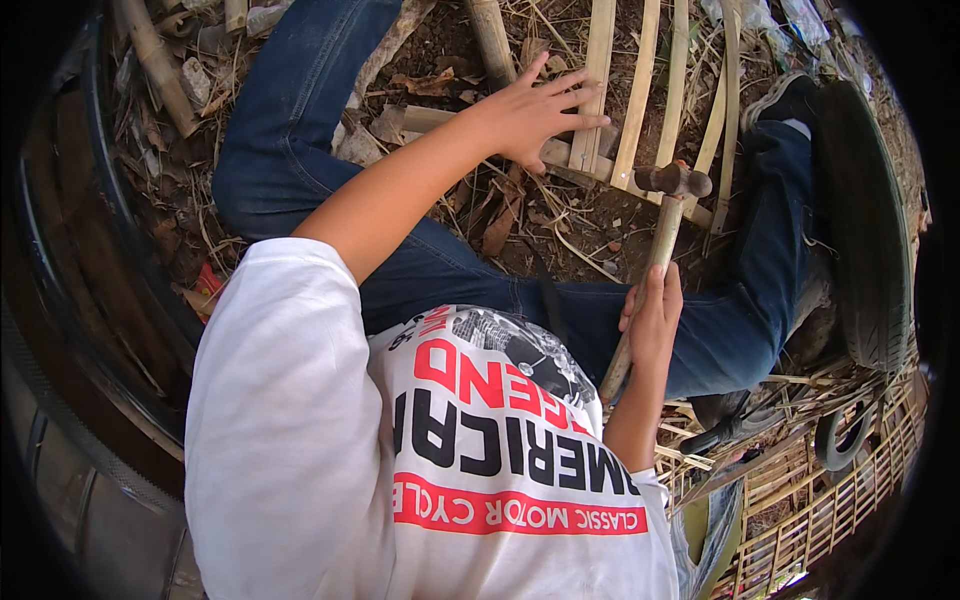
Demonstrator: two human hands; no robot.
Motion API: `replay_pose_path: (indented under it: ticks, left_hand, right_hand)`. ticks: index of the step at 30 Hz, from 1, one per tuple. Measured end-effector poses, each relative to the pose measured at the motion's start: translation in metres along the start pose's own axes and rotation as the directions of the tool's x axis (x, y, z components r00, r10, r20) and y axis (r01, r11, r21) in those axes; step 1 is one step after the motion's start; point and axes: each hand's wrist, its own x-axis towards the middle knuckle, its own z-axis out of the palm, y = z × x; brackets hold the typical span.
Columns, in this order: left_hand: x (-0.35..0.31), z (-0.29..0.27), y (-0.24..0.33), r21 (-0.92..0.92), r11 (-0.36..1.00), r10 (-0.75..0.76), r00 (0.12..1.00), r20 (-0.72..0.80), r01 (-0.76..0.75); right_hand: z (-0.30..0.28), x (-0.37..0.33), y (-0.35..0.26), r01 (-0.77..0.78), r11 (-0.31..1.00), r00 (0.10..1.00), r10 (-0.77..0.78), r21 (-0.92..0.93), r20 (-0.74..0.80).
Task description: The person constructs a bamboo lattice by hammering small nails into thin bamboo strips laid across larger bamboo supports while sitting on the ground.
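Observation:
My left hand [545, 112] is stretched forward with its fingers spread, over the left end of a row of pale bamboo strips [637, 95]. Its fingertips reach the leftmost strip; whether they press on it I cannot tell. The strips' near ends meet a bamboo crosspiece [655, 192] lying on the soil. In my right hand [653, 325] is a hammer [655, 245], gripped by its wooden handle. The hammer's dark metal head [675, 180] points away from me, over the near ends of the strips on the right side.
My jeans-clad legs [290, 130] are bent around the work spot. A tyre [870, 230] stands at the right, with a woven bamboo lattice [830, 500] below it. Thick bamboo poles [158, 65] and stones lie at the upper left. Dry leaves and straw litter the soil.

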Motion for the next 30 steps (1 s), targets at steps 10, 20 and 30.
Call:
replay_pose_path:
  ticks: [10,20,30]
  left_hand:
    - [-0.037,0.007,0.002,-0.441,0.886,-0.211,0.972,-0.103,0.146]
    - [-0.039,-0.001,0.016,-0.505,0.839,-0.276,0.958,-0.079,0.2]
    - [0.043,-0.025,0.016,-0.664,0.392,-0.758,0.633,0.16,0.637]
  right_hand:
    - [-0.014,0.011,0.012,-0.023,0.964,0.997,0.004,0.265,0.075]
    - [-0.02,0.013,0.017,-0.008,0.945,0.994,-0.027,0.327,0.102]
    - [-0.015,0.015,0.009,0.018,0.969,0.986,-0.058,0.248,0.154]
